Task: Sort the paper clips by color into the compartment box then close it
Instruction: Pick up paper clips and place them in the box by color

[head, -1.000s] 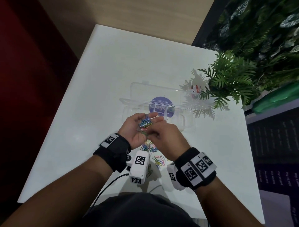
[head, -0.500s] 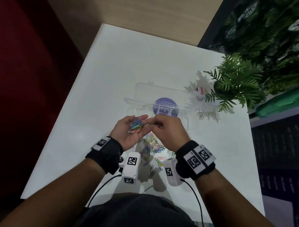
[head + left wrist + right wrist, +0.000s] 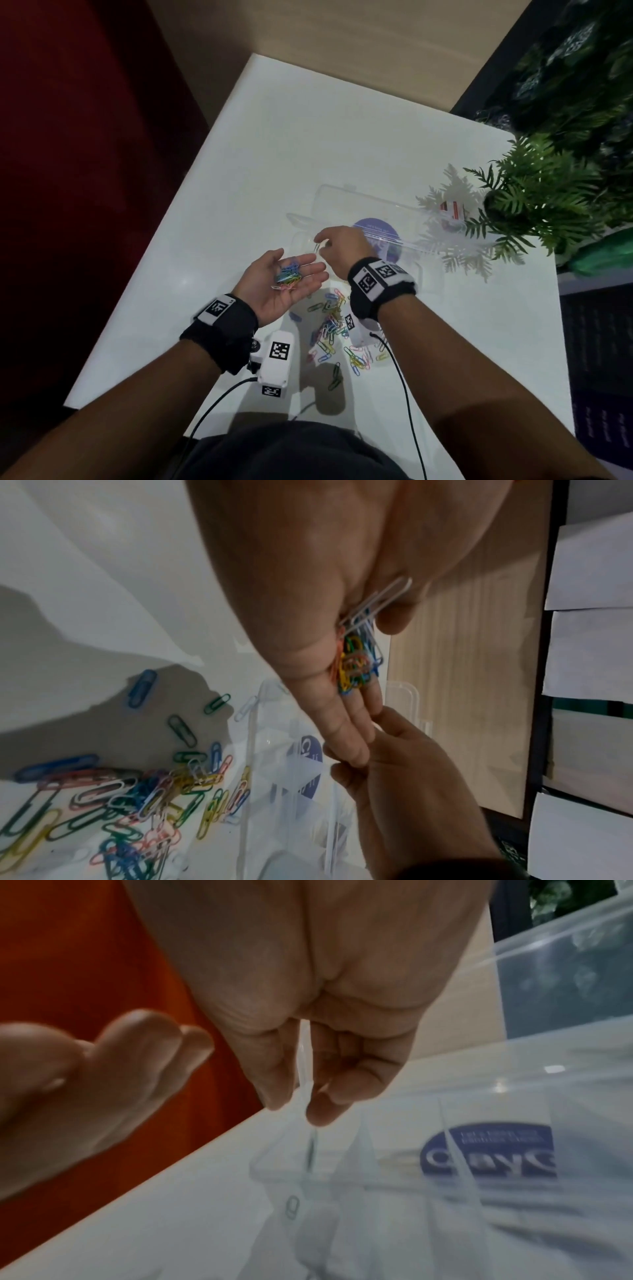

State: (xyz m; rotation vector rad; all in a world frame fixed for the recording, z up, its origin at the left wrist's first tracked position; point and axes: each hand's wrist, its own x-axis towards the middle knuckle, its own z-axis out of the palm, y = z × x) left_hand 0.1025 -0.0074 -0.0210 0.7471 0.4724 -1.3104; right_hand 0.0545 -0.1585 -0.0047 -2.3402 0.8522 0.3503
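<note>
Right hand (image 3: 342, 248) reaches forward over the clear compartment box (image 3: 421, 274), back of hand up, fingers curled down. Thumb and forefinger pinch one pale paper clip (image 3: 306, 1080), white or clear, exact colour hard to tell. Clip hangs nearly vertical, long axis up-down, lower end pointing into the box's leftmost compartment; tip sits just above the box, contact with it can't be confirmed. Other fingers of that hand tucked toward the palm.

Left hand (image 3: 284, 277) just left of and nearer than the right, palm up, fingers straight and close together, pointing forward-right toward the right hand. Cupped loosely flat, carrying a bunch of mixed clips (image 3: 289, 274) on the palm: blue, green, yellow, orange, pink, plus a white one at the palm's heel end in the left wrist view. Clips in the bunch lie tangled, no common direction. Its fingertips come near the right hand's thumb side; touching or not unclear.

Loose pile of coloured clips (image 3: 337, 334) lies on the white surface (image 3: 274, 154) below and between both wrists, scattered flat, long axes every which way; a few dark green ones strayed toward the person's body.

Box sits ahead of both hands, long axis running left-right, lid (image 3: 370, 205) open and swung away to the far side. Round purple label (image 3: 376, 233) shows through the plastic just right of the right hand. Potted fern (image 3: 534, 195) stands well right of the right hand, at the box's right end.
</note>
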